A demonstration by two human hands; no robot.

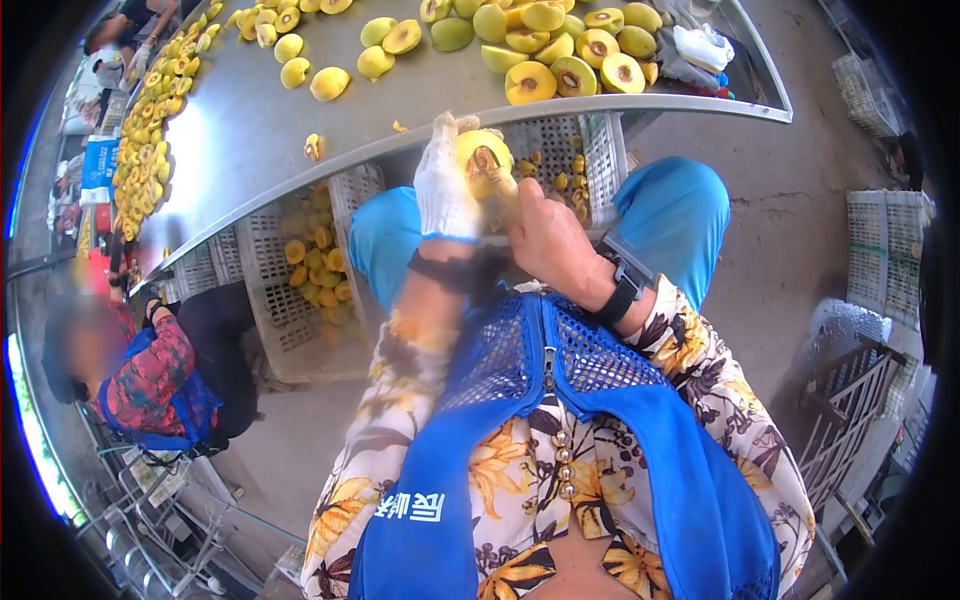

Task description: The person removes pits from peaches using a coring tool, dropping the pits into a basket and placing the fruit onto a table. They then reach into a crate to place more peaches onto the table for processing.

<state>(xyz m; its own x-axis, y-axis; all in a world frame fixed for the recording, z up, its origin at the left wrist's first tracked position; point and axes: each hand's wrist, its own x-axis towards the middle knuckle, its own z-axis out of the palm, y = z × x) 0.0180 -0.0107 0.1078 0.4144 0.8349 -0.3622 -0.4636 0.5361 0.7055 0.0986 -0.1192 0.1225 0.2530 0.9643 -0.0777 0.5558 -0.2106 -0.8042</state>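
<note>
My left hand (447,185), in a white knit glove, is closed around a halved yellow peach (484,150) with its cut face toward me. My bare right hand (558,238) grips a small pitting knife (501,200). The knife's metal tip lies against the brown hollow of the peach; the handle is blurred and partly hidden by my fingers. Both hands are just below the near edge of the metal table (240,150), above my lap. A small scrap of peach (313,147) lies on the tabletop.
Halved peaches (575,77) are heaped at the table's far side, with a long row (150,150) at left. Under the table stand a white crate (265,335) of peach halves and another crate (603,150). A co-worker (160,370) sits at left. Stacked crates (880,250) stand at right.
</note>
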